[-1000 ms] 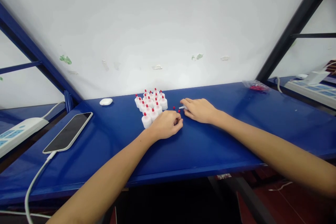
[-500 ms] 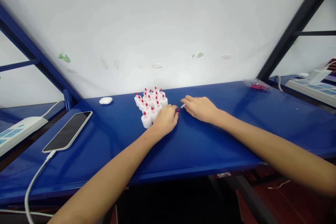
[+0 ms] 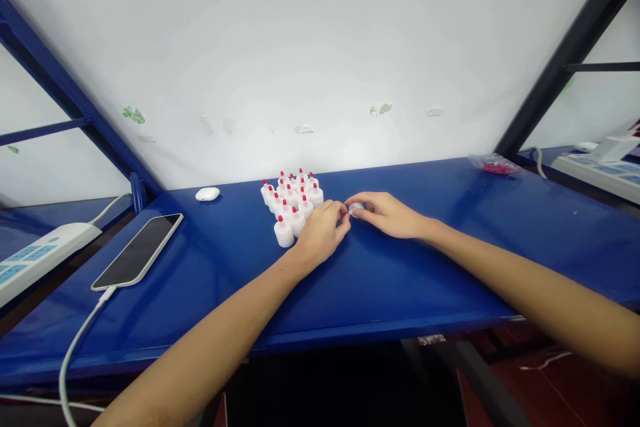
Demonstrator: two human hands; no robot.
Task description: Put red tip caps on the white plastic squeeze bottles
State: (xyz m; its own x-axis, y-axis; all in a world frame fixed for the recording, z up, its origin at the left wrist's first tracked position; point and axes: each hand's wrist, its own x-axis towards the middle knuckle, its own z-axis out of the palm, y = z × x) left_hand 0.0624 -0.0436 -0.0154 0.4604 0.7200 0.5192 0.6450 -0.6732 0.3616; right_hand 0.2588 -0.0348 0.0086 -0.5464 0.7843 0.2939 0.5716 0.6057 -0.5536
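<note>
A small red cap (image 3: 346,213) is pinched between the fingertips of my left hand (image 3: 321,229). Facing it, my right hand (image 3: 393,215) has its fingers closed round a small white squeeze bottle (image 3: 355,208), tilted with its nozzle toward the cap. Cap and nozzle meet between the two hands; I cannot tell how far the cap sits on it. Just left of my left hand stands a cluster of several white bottles (image 3: 284,232) with red caps, upright and close together.
On the blue table (image 3: 400,280), a phone (image 3: 137,252) with a charging cable lies at the left. Behind it is a white earbud case (image 3: 207,194). A clear bag with red pieces (image 3: 495,165) lies at the far right, and a power strip (image 3: 45,253) is at the left edge.
My hands have come together. The bottle in my right hand has turned so its body shows, and its nozzle now meets the red cap in my left fingers. The view has shifted slightly.
</note>
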